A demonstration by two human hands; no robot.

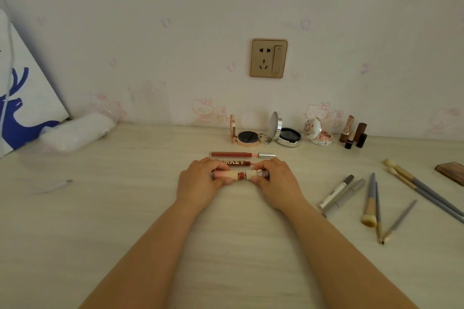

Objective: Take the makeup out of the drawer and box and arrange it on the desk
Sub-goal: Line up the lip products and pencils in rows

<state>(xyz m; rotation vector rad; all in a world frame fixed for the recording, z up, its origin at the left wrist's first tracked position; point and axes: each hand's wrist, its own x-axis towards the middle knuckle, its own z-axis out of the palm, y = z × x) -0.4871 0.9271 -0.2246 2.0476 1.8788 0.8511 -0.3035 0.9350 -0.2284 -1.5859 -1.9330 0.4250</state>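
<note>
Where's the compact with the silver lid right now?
In the head view, the silver compact stands open at the back of the desk by the wall, right of centre, between the rose-gold compact and the flowered white compact.

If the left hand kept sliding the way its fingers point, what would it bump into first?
The left hand grips the lip gloss, fingers pointing away and slightly right. Next in line is probably the dark red lettered tube, lying just behind; depth is hard to judge.
</note>
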